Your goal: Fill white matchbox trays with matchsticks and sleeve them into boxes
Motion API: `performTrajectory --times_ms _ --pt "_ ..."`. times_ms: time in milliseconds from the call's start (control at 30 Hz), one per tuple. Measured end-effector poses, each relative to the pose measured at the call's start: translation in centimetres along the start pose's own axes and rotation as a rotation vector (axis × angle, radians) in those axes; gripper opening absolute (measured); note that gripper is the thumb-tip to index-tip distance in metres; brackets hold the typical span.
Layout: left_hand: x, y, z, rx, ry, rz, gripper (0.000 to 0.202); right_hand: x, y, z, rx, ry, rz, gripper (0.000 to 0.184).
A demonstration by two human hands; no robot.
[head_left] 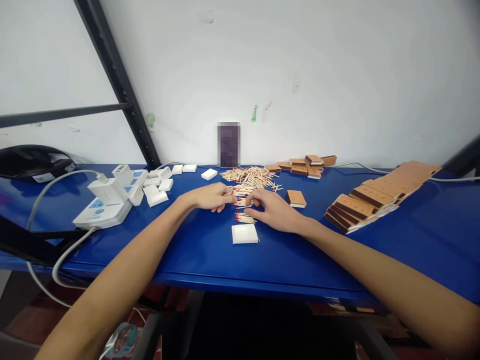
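Note:
A loose heap of red-tipped matches [255,176] lies at the back of the blue table, spilling toward me. My left hand [213,196] is curled at the heads of a small bunch of matches [242,202], its fingertips closed on that end. From the other side, my right hand [276,210] bends its fingers around the plain ends of the same bunch, thumb toward me. Just below the thumb lies a small row of matches [245,218], heads to the left. Nearest me is a white matchbox tray [245,234]. Exact fingertip contact is partly hidden.
Several white trays [157,197] lie left, beside a white power strip [103,212] with plugs and cables. One brown matchbox [296,198] sits right of my right hand. Stacked matchbox sleeves [356,205] fan out far right; more boxes [305,162] stand by the wall.

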State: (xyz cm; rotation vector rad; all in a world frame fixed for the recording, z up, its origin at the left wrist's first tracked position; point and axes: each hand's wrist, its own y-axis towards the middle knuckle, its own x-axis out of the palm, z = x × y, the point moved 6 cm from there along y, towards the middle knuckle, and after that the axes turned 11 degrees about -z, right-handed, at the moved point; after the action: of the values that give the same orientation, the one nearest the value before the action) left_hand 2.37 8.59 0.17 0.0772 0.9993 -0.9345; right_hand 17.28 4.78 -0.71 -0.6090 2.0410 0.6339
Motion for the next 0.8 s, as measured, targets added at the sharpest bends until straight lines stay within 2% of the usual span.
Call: performTrajectory --times_ms 200,400,800 --pt "0.06 0.19 -0.09 0.034 0.049 0.006 0.04 -0.22 -0.04 -0.22 -0.025 0.012 -0.003 0.014" --pt "0.02 -0.03 0.05 0.012 0.034 0.009 0.041 -0.19 0.0 -0.3 -0.015 -0.029 -0.019 0.019" --pt "0.07 0.19 -0.24 0.031 0.047 0.005 0.04 -0.23 -0.07 -0.16 -0.043 -0.012 0.022 0.015"
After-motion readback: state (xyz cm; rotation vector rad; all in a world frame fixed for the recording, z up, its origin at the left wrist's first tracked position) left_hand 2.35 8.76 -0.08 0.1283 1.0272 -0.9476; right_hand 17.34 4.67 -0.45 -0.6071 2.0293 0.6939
